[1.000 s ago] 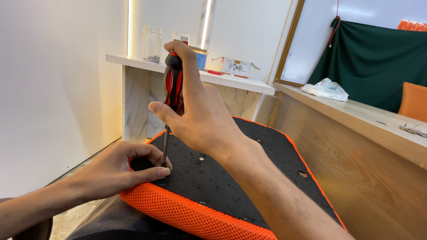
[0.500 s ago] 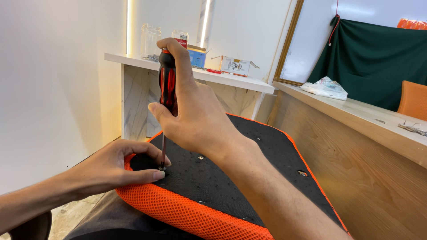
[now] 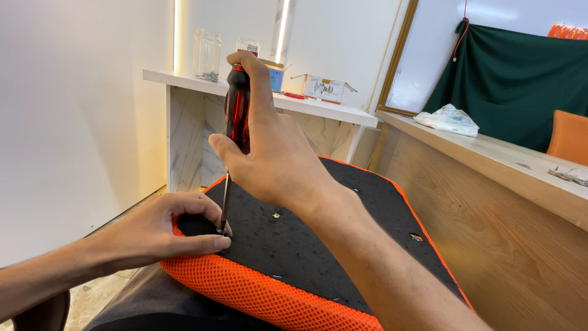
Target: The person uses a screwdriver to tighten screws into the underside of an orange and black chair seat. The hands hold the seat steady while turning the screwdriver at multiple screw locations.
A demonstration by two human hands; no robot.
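Observation:
My right hand (image 3: 278,150) grips the red and black handle of a screwdriver (image 3: 236,113), held upright. Its metal shaft runs down to a screw at the near left corner of a seat cushion (image 3: 343,245), black on its upturned underside with orange mesh around the edge. My left hand (image 3: 165,230) rests on that corner, thumb and fingers curled around the screwdriver tip. More small screws or holes show on the black surface, one near the middle and one toward the right edge.
A white shelf (image 3: 184,79) behind carries a glass jar (image 3: 207,55) and small cardboard boxes (image 3: 324,89). A wooden counter (image 3: 490,153) runs along the right with a plastic bag (image 3: 447,119) on it. A green cloth (image 3: 527,79) hangs at the back. White wall on the left.
My right hand and the screwdriver shifted slightly left and the handle turned a little. My left hand stayed at the tip on the cushion corner.

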